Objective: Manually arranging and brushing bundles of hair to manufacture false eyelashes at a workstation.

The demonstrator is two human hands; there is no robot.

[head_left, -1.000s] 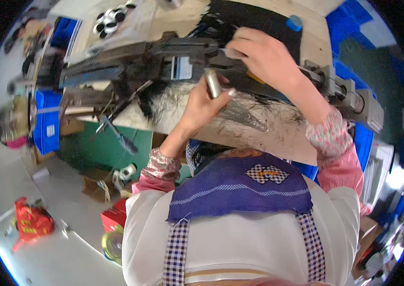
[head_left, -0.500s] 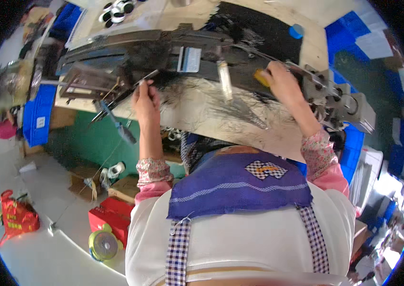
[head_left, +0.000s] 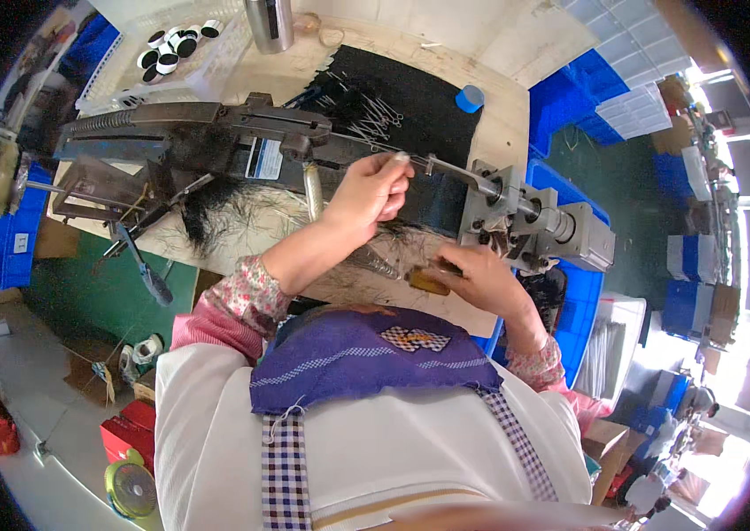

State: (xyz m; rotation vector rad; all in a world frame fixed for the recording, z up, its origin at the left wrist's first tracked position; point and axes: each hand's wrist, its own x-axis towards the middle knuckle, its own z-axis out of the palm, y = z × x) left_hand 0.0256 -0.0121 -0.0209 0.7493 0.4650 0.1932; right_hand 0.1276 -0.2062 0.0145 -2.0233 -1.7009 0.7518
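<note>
Now left hand nearer rod

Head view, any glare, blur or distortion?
Head view: glare whites out patches along the right rim; head view: the fisheye circle leaves black corners; head view: the left hand looks fairly clear, the right hand slightly softer, a pale smear at the lower edge too blurred to identify.

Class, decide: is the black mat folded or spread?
Spread: the black mat lies flat across the tabletop, scissor-like metal tools resting on it.
</note>
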